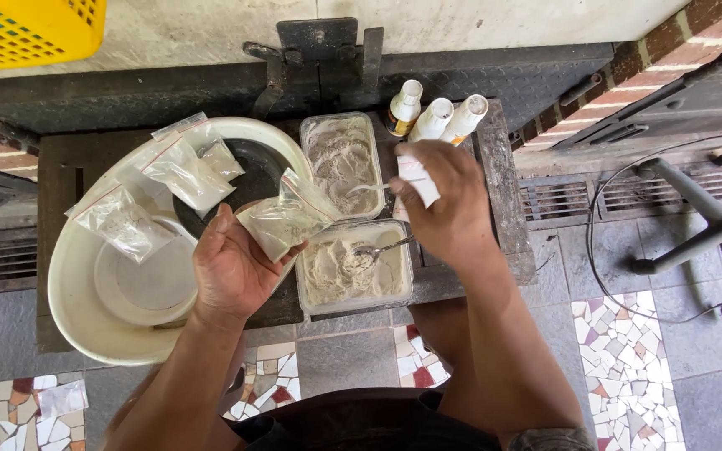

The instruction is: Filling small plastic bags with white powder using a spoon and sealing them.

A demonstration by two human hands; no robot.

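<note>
My left hand (231,266) holds a small clear plastic bag (282,219) partly filled with pale powder, its mouth open toward the right. My right hand (449,207) grips a white plastic piece (418,177) above two clear rectangular tubs. The near tub (353,269) holds off-white powder with a metal spoon (382,248) resting in it. The far tub (343,159) holds greyish powder and a second spoon (369,189).
A large cream basin (85,326) at left carries three filled powder bags (173,179) on its rim and a smaller bowl (148,288) inside. Three white bottles (436,117) stand at the back of the dark low table (507,192). A yellow crate (27,29) and chair base (716,225) flank.
</note>
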